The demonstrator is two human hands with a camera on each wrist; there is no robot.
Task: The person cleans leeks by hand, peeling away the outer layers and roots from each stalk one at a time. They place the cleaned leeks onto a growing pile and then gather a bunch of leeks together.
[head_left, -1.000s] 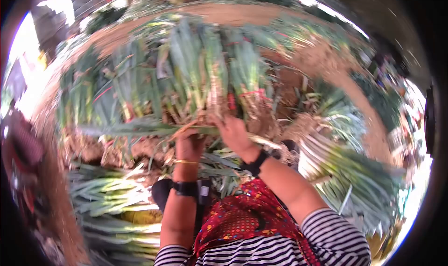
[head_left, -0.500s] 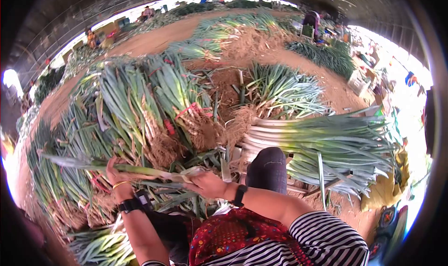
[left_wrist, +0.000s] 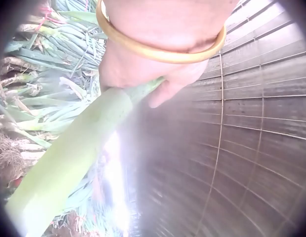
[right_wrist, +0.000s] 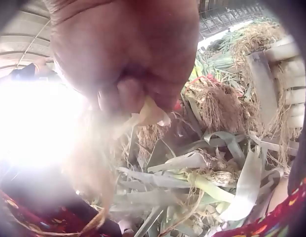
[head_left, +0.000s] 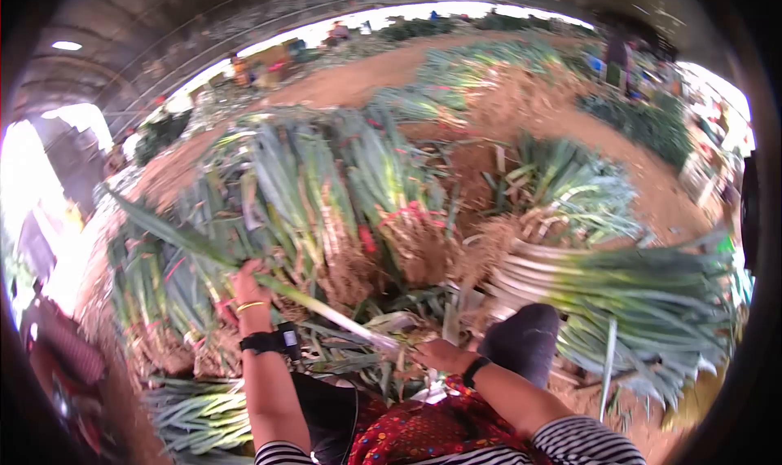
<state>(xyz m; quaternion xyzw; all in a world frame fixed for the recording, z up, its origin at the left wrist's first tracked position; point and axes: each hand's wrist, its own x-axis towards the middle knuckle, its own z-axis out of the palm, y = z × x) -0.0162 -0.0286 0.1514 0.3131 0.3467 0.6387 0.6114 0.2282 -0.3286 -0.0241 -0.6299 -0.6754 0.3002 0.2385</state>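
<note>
One long leek (head_left: 326, 311) slants across the front of the body in the head view, leaves up to the left and pale root end low on the right. The left hand (head_left: 252, 289) grips it around its green part; in the left wrist view the thick stalk (left_wrist: 69, 153) runs out from the curled left hand (left_wrist: 153, 64). At the root end is the right hand (head_left: 442, 355), fingers curled. In the right wrist view that right hand (right_wrist: 128, 64) pinches a pale, thin piece of peel (right_wrist: 152, 113), with blurred roots hanging below.
Tied leek bundles (head_left: 334, 212) with roots toward the body stand ahead. A large pile of leeks (head_left: 635, 294) lies on the right, more leeks (head_left: 199, 416) at the lower left. Loose trimmed leaves (right_wrist: 182, 182) cover the ground between the hands and a knee (head_left: 521, 343).
The view has swung right, then back left. The leek has gone from nearly level to slanting, its root end lower. The right hand has moved away from the left, down toward the root end.
</note>
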